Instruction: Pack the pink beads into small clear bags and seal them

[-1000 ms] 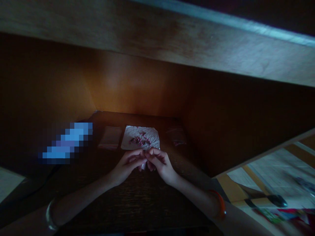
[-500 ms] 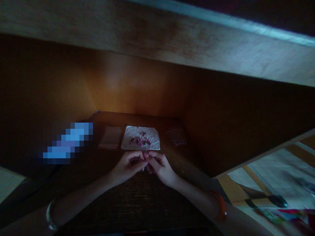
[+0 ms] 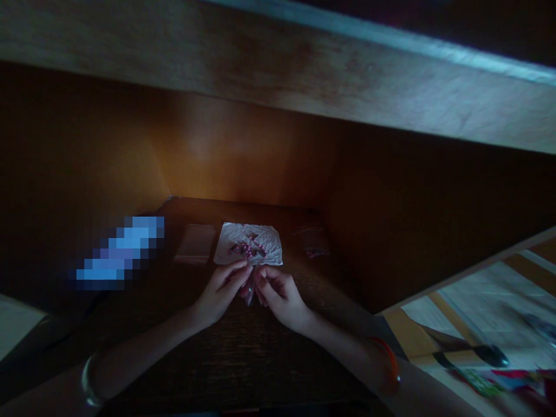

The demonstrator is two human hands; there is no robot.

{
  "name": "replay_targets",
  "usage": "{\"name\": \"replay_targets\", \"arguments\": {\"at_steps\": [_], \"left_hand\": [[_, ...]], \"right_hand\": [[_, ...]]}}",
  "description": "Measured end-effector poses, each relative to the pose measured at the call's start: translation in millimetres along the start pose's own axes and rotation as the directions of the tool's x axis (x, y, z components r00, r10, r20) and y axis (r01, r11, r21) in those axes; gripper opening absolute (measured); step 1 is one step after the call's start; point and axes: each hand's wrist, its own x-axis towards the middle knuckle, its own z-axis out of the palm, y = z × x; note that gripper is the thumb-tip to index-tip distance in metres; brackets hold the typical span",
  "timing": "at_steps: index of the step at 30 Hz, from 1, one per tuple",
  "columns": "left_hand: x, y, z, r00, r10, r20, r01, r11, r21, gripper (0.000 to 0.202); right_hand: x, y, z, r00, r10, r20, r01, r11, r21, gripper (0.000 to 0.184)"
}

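My left hand (image 3: 221, 292) and my right hand (image 3: 280, 299) meet low at the centre, their fingers pinching a small clear plastic bag (image 3: 248, 289) that hangs between them. The bag looks to hold something pink, though it is too small to tell. Just beyond my fingertips lies a crumpled white tissue (image 3: 248, 243) with a cluster of small pink beads (image 3: 245, 249) on it. My hands touch neither.
A flat clear packet (image 3: 195, 243) lies left of the tissue, and a darker packet (image 3: 313, 242) lies right of it, on a dark wooden desk (image 3: 195, 359). A pixelated blue patch (image 3: 117, 253) hides something at left. Wooden panels enclose the desk; papers (image 3: 478, 313) lie at lower right.
My hands have drawn slightly apart and lower, so more of the small bag shows between them. The tissue and beads stay in place.
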Motion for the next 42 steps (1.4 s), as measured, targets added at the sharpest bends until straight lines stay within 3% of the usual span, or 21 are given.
{"name": "replay_targets", "arguments": {"at_steps": [7, 16, 18, 22, 29, 36, 42], "left_hand": [[-4.3, 0.9, 0.8, 0.968, 0.082, 0.237, -0.113, 0.986, 0.121, 0.021], [-3.7, -4.9, -1.1, 0.972, 0.152, 0.180, -0.192, 0.953, 0.235, 0.029], [-3.8, -5.1, -1.9, 0.967, 0.195, 0.166, -0.243, 0.903, 0.355, 0.025], [-4.9, -2.0, -2.6, 0.942, 0.313, 0.124, -0.314, 0.683, 0.659, 0.020], [-9.1, 2.7, 2.0, 0.890, 0.433, 0.145, -0.367, 0.489, 0.792, 0.023], [-11.6, 4.8, 3.6, 0.843, 0.509, 0.173, -0.399, 0.376, 0.836, 0.023], [-12.4, 4.6, 5.1, 0.823, 0.541, 0.174, -0.411, 0.355, 0.840, 0.022]], "right_hand": [[1.6, -3.7, 0.8, 0.994, 0.033, -0.109, -0.027, 0.998, 0.056, 0.036], [-1.6, 1.4, -0.8, 0.984, -0.012, -0.176, 0.016, 1.000, 0.022, 0.032], [-1.0, 3.1, -0.7, 0.979, -0.003, -0.203, 0.003, 1.000, -0.002, 0.030], [1.0, 2.8, 0.9, 0.971, 0.007, -0.238, -0.024, 0.997, -0.067, 0.025], [-0.7, 1.1, 2.7, 0.948, -0.080, -0.307, 0.003, 0.970, -0.244, 0.026], [-3.4, -1.8, 2.7, 0.942, -0.105, -0.318, -0.014, 0.937, -0.350, 0.026], [-4.0, -1.4, 1.7, 0.951, -0.113, -0.287, -0.003, 0.927, -0.375, 0.025]]}}
